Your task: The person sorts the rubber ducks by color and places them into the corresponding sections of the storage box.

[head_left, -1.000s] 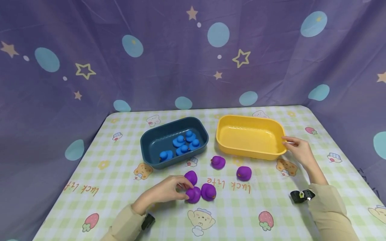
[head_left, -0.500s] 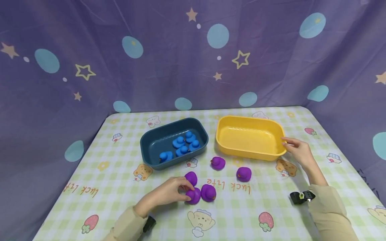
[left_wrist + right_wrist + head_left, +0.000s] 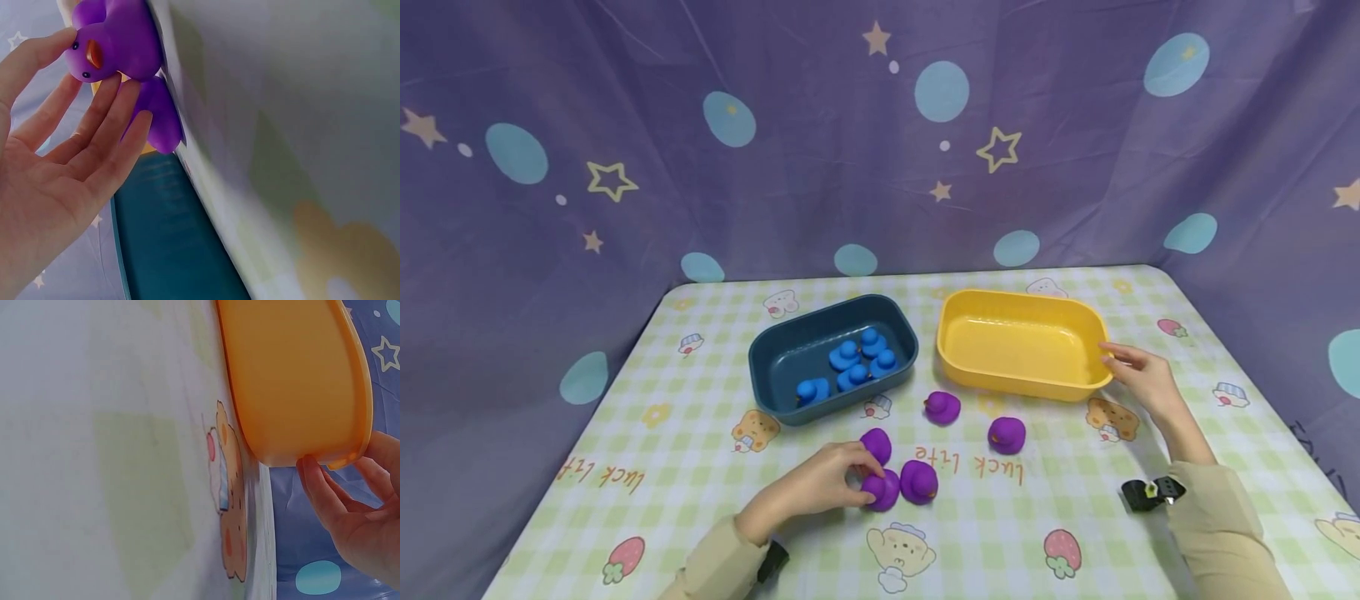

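Pinching purple duck (image 3: 891,492) by head with left hand (image 3: 820,481), gripping yellow tub (image 3: 1011,382) with right hand (image 3: 1148,383); likely at grasping step, needs lift next.

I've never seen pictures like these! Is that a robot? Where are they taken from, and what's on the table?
No robot here, just a person using two bare hands. The wide view comes from a camera worn on the head, looking down. Two close-up views come from cameras on the wrists, so things look tipped sideways.

On the checked tablecloth sit a dark blue box with five blue ducks inside, a yellow box with nothing in it, and five purple ducks. The left hand pinches one purple duck by its head. The right hand holds the end of the yellow box.
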